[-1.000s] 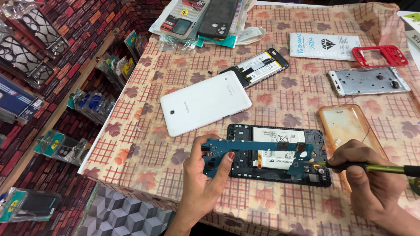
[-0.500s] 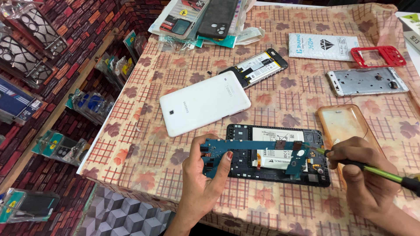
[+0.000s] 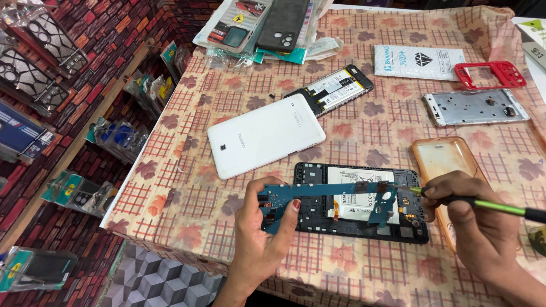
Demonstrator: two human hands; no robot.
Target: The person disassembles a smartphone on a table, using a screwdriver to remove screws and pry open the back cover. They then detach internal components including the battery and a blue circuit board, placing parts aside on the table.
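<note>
While the left hand (image 3: 259,239) pinches the blue circuit board (image 3: 318,199) above the opened tablet (image 3: 364,219), the right hand (image 3: 483,227), gripping a green-handled tool (image 3: 483,203), has advanced its tip, apparently onto the board.

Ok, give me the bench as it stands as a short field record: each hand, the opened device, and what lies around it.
left hand: grips the left end of the blue circuit board, thumb on top
right hand: holds a green-handled tool, tip at the board's right end
opened tablet: black frame, lying flat under the board, battery showing
white back cover: flat, up-left of the tablet
orange case: right of the tablet, partly under the right hand
silver frame: far right
surface: checked leaf-pattern cloth
</note>
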